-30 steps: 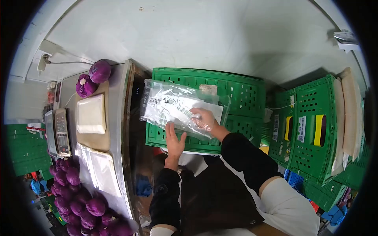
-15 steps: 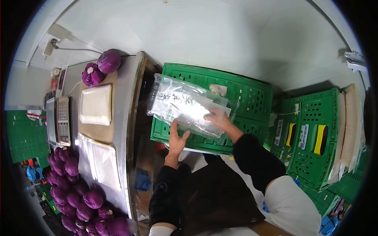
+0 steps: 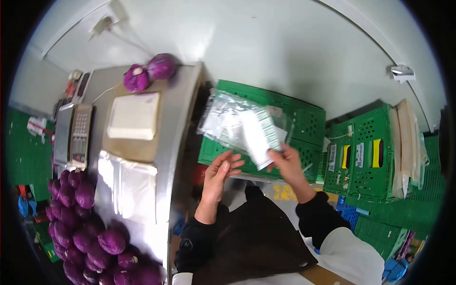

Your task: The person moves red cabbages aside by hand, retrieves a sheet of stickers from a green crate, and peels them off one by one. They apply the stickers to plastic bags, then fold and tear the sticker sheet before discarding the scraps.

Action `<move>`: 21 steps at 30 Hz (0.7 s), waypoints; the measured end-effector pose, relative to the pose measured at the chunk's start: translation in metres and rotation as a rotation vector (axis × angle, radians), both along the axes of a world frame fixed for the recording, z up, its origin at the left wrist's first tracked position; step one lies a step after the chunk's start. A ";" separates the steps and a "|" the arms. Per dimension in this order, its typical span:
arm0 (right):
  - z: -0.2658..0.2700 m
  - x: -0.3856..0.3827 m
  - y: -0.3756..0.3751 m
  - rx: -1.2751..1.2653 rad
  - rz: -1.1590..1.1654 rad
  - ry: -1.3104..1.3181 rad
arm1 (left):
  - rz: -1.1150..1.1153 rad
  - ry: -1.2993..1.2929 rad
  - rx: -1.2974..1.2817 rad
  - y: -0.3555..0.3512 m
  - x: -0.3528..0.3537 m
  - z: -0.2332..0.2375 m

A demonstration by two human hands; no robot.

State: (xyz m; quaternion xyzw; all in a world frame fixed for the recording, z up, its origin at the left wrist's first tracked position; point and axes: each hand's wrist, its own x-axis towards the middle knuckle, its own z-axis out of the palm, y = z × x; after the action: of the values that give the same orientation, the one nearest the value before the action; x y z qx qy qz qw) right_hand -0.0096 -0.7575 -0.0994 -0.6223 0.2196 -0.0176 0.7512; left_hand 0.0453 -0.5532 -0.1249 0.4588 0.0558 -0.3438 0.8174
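My right hand (image 3: 288,164) pinches the lower corner of a white sheet of labels (image 3: 259,137) with green-printed stickers along one side. That sheet is tilted above a clear plastic bag (image 3: 223,116), which has dark handwriting and papers in it. Beneath the bag is a green plastic crate (image 3: 304,107) with perforated panels. My left hand (image 3: 217,176) is held up in front of the crate's near edge, fingers apart, holding nothing.
On the left, a steel table (image 3: 175,128) carries a heap of red cabbages (image 3: 83,228), stacked plastic sheets or bags (image 3: 134,116), more clear bags (image 3: 128,190) and a scale (image 3: 80,135). Folded green crates (image 3: 365,152) stand at the right against the wall.
The label sheet has come out over the bag in my right hand. My left hand has moved off the bag, its fingers now spread. The view has shifted a little.
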 end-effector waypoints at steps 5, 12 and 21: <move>0.004 0.017 0.143 0.091 0.336 -0.052 | 0.441 -0.191 0.079 0.082 -0.016 0.031; 0.034 0.056 0.228 -0.012 0.581 -0.087 | 0.526 -0.317 0.298 0.220 -0.045 0.040; 0.059 0.060 0.322 -0.134 0.929 -0.285 | 0.658 -0.934 1.037 0.294 -0.061 0.058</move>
State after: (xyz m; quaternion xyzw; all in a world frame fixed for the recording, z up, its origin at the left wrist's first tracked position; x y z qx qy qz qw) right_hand 0.0501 -0.4359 -0.0403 -0.6929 -0.1880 0.2204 0.6603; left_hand -0.0157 -0.2592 -0.0671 0.8404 -0.0074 0.2165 0.4967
